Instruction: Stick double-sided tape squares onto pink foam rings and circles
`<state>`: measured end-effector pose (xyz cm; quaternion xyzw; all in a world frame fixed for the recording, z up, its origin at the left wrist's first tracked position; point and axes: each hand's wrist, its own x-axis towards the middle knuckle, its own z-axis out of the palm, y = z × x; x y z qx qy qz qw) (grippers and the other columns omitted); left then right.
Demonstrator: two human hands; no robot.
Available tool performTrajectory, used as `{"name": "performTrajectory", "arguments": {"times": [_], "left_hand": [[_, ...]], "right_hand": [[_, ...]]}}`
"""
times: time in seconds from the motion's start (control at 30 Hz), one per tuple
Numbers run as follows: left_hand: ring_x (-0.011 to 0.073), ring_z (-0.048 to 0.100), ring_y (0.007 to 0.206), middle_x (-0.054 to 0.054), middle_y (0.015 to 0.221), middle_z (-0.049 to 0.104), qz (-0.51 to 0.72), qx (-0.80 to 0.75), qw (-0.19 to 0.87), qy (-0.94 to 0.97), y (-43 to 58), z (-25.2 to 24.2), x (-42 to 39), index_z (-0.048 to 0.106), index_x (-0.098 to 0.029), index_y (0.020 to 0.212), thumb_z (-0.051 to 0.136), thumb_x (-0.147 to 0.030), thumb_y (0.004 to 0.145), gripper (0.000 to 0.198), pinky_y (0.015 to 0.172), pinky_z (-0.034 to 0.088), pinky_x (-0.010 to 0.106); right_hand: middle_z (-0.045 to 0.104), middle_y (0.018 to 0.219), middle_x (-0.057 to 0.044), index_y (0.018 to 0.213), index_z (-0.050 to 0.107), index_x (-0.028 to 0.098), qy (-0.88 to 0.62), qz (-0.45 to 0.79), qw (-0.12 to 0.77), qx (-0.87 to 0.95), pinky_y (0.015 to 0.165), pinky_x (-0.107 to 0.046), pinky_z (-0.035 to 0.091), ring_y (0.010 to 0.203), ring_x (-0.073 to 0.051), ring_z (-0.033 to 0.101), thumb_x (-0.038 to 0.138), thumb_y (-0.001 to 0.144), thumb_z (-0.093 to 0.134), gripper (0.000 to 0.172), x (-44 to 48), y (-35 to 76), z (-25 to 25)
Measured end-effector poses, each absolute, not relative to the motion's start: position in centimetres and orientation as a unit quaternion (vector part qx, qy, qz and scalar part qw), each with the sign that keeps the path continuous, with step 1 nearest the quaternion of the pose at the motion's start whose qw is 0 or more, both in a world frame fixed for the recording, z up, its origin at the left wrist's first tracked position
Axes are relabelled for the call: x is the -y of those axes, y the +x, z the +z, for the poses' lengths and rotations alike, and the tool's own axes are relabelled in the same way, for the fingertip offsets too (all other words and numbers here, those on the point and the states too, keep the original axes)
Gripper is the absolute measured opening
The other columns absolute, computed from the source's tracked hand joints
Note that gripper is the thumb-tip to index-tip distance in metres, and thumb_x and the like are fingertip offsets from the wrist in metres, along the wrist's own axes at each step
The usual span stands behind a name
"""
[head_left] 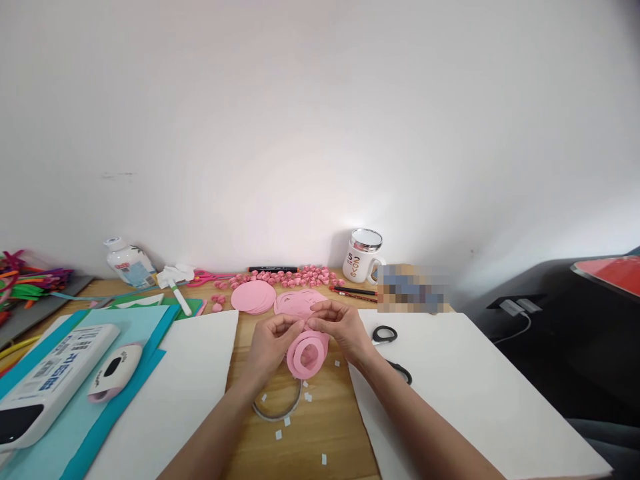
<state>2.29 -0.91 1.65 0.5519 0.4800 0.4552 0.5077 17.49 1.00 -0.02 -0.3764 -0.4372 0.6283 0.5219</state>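
Between my two hands hangs a pink paper spiral (295, 369), its coils dangling over the wooden table. My left hand (270, 343) pinches the top of the paper with thumb and fingertips. Close beside it, my right hand (346, 330) pinches the same paper strip, so the fingertips nearly meet and hide the end. Just beyond the hands lie a stack of pink paper discs (253, 297) and a pile of pink discs with curved cuts (297, 302). Small rolled pink paper roses (313, 275) are heaped near the wall. A tape roll (273, 419) lies below my left hand, partly covered.
White boards (480, 393) flank the work spot, with black-handled scissors (385, 334) on the right. A mug (361, 257) and pencils (356, 291) stand or lie at the back. Left are coloured sheets (150, 327), a marker (181, 298) and a bottle (131, 263).
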Motion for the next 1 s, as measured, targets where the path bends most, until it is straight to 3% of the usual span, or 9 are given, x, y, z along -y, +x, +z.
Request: {"name": "performTrajectory", "arguments": {"times": [0.33, 0.73, 1.0], "left_hand": [[0.0155, 0.059, 0.062, 0.004, 0.069, 0.067, 0.457, -0.489, 0.5, 0.55, 2.2, 1.63, 0.83, 0.067, -0.013, 0.076, 0.061, -0.033, 0.069, 0.022, 0.055, 0.046, 0.023], [0.0172, 0.06, 0.063, 0.007, 0.071, 0.068, 0.463, -0.489, 0.505, 0.54, 2.11, 1.27, 0.6, 0.065, -0.012, 0.072, 0.061, -0.035, 0.068, 0.024, 0.054, 0.047, 0.024], [0.0165, 0.06, 0.064, 0.006, 0.071, 0.067, 0.46, -0.485, 0.498, 0.552, 2.03, 1.07, 0.6, 0.067, -0.012, 0.079, 0.061, -0.033, 0.069, 0.024, 0.057, 0.046, 0.024]], "right_hand": [[0.07, 0.081, -0.006, 0.081, 0.063, 0.015, -0.354, 0.655, 0.502, 0.44, 0.071, -0.031, 0.05, 0.075, -0.019, 0.065, 0.021, 0.051, 0.077, 0.033, -0.94, 17.55, -0.04], [0.07, 0.072, -0.006, 0.088, 0.06, 0.015, -0.343, 0.661, 0.494, 0.448, 0.07, -0.032, 0.049, 0.071, -0.019, 0.066, 0.03, 0.058, 0.073, 0.036, -0.89, 17.63, 0.23], [0.07, 0.076, -0.007, 0.086, 0.061, 0.015, -0.372, 0.654, 0.496, 0.433, 0.068, -0.032, 0.049, 0.068, -0.019, 0.065, 0.026, 0.051, 0.077, 0.04, -0.97, 17.71, -0.07]]}}
